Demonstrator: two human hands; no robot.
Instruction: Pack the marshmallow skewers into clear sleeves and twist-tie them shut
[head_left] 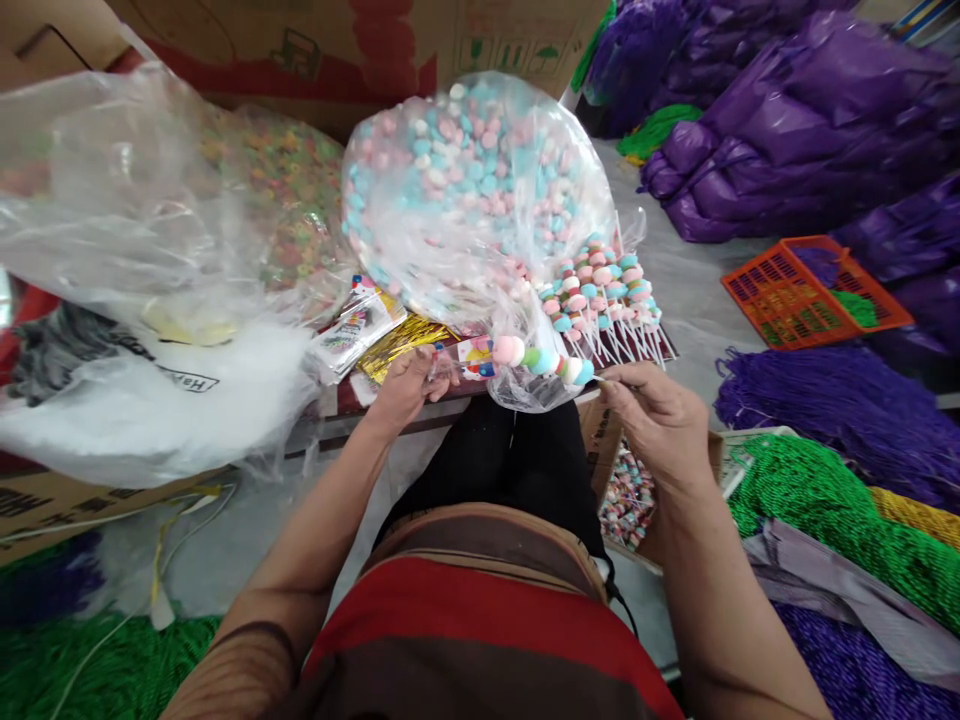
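Observation:
My right hand [660, 415] pinches the stick end of a candy skewer [544, 360], strung with pink, white, green and blue pieces and lying nearly level. My left hand [412, 385] is closed on a small clear printed wrapper bag [469, 357] whose opening meets the skewer's pink end. How far the candy reaches into the bag I cannot tell. Just beyond my right hand lies a pile of similar skewers [600, 290], their white sticks toward me. Beside my left hand are a stack of printed wrappers [360, 325] and gold twist ties [409, 340].
A large clear bag of pink, blue and white candies [480, 170] stands at the table's back. Left of it sits a bag of colourful rings [292, 190]. Below right, a carton [630, 490] holds wrapped candy. Purple sacks [810, 130] and an orange basket [817, 290] are on the floor.

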